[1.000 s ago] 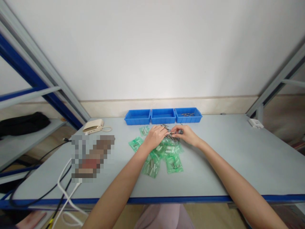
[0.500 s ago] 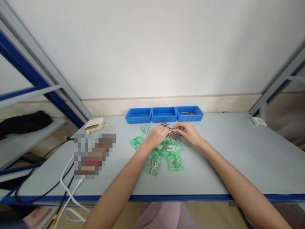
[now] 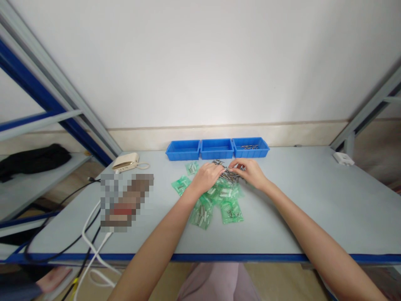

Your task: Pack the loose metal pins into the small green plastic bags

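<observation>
A heap of thin dark metal pieces (image 3: 231, 175), too small to tell whether screws or pins, lies on the table under my hands. My left hand (image 3: 207, 177) is closed over its left side, thumb and fingertips together; what they hold is hidden. Close beside those fingertips, my right hand (image 3: 249, 171) pinches what looks like one small metal piece between thumb and forefinger. Several green plastic bags (image 3: 232, 211) with metal parts and white labels or strips lie in front of the heap. One small green bag (image 3: 192, 167) lies apart, behind my left hand.
Three blue bins stand in a row at the back: the left bin (image 3: 183, 155), the middle bin (image 3: 216, 154) and the right bin (image 3: 251, 153), which holds some metal pieces. A cream device (image 3: 125, 162), a blurred-out object and cables (image 3: 90, 240) are at left. A white adapter (image 3: 343, 159) sits far right.
The view has shifted slightly. Both hands stay over the heap; the right fingertips have moved a little while pinching. The bags and bins have stayed in place.
</observation>
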`<state>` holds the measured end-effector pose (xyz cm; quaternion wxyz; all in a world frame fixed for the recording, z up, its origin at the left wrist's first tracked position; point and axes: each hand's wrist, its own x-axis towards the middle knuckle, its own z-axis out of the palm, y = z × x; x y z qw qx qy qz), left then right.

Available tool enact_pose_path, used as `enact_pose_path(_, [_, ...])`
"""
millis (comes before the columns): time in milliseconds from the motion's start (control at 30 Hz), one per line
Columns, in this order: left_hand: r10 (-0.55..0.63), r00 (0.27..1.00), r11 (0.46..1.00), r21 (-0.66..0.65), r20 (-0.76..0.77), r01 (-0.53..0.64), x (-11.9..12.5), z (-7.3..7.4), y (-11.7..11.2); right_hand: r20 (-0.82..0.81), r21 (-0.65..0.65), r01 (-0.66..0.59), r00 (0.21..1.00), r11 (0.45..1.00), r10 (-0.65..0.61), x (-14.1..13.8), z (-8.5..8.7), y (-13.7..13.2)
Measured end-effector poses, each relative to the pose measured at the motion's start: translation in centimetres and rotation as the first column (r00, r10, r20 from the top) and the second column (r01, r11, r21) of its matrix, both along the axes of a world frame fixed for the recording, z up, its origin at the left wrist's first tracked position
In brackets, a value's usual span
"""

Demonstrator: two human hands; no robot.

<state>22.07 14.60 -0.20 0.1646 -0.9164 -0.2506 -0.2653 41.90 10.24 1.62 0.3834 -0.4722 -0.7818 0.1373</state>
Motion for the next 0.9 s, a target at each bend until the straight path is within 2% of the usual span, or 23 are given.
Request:
enact_pose_path(233, [-0.013,0.999,0.999,-0.051,0.03,0.015,0.03,0.04,-0.12,0.058,-0.022,0.092,0.994,0.995,-0.091,-0.2,0.24,-0.24])
enact_pose_path(367, [-0.015,1.0,0.998,-0.069,-0.009,0.015,-0.02,0.11,-0.12,0.036,-0.031,0.065,0.997,0.997,-0.064,-0.12,0.03,-0.13])
enact_pose_path(533, [0.003,1.0,0.999,-0.044,-0.023,-0.004,0.04,-0.03,-0.02,0.027,0.036,0.034,0.999,0.999,-0.035,0.0,-0.02,-0.03])
enact_pose_path(733, [-0.012,1.0,0.999,-0.042,0.019,0.012,-0.02,0.08,-0.2,0.098,0.03,0.117,0.988,0.993,-0.119,-0.15,-0.05,-0.18])
enact_pose_path(900, [0.001,1.0,1.0,-0.005,0.002,-0.001,-0.02,0.03,-0.13,0.063,0.036,0.102,0.993,0.994,-0.104,-0.19,-0.11,-0.24])
